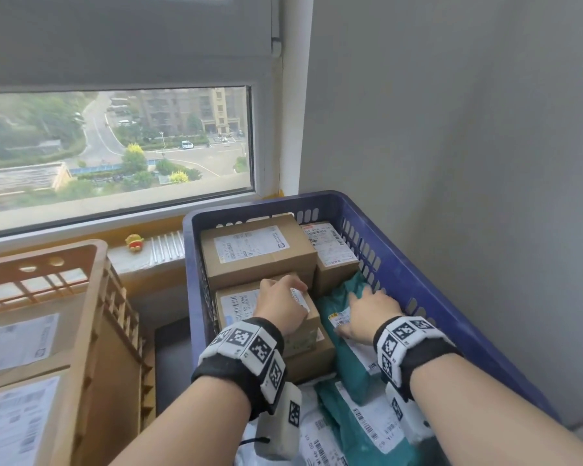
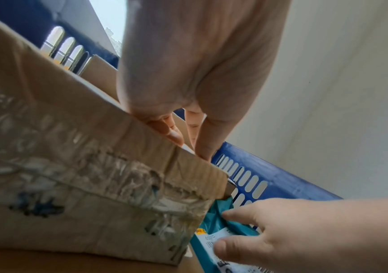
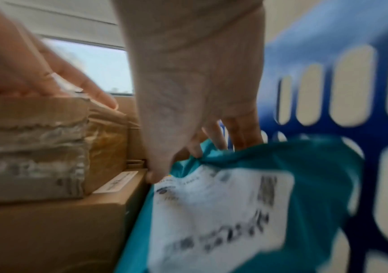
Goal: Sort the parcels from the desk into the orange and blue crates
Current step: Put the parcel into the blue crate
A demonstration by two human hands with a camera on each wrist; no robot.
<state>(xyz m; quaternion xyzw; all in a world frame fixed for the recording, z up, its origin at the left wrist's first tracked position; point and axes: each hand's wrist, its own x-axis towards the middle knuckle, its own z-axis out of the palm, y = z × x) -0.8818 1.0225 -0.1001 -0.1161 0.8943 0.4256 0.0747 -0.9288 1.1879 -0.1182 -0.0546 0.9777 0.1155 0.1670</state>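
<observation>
Inside the blue crate point(image 1: 418, 264), her left hand point(image 1: 281, 306) lies on a small taped box point(image 1: 239, 306) stacked atop another carton, fingers point(image 2: 202, 140) straight along its far edge. Right beside that box, the right hand point(image 1: 372, 312) presses spread fingers point(image 3: 195, 147) onto a teal mailer bag point(image 1: 344, 351). The orange crate point(image 1: 91, 317) stands left of the blue crate.

Bare forearms, no sleeves, left hand point(image 1: 281, 306) and right hand point(image 1: 372, 312) ungloved, black fabric band round each wrist, ring of white blocks printed with black square fiducial markers on each band, white marker-tagged camera housing under each wrist at 6 o'clock
</observation>
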